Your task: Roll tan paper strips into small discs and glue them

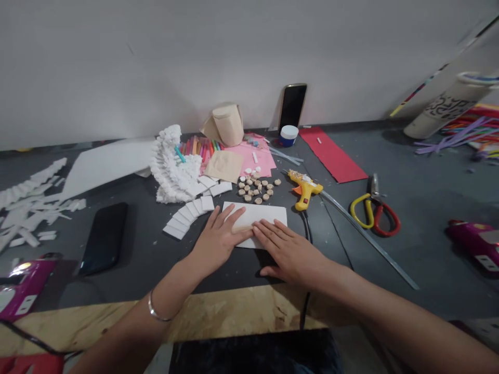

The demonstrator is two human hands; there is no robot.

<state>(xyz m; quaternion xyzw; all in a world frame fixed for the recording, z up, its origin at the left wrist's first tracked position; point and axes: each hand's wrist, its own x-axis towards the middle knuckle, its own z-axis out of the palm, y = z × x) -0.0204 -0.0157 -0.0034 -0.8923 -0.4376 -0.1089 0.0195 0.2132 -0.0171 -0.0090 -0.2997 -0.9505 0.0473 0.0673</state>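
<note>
White card (268,213) lies flat on the gray bench (413,171). Left hand (220,241) presses on the card's left part, right hand (290,254) on its near edge. Both hands' fingers are stretched out, slightly apart, gripping nothing. Yellow glue gun (304,189) sits just right of the card, wooden discs (257,189) just behind it, white squares (189,213) fanned at its left, scissors (374,213) well right.
</note>
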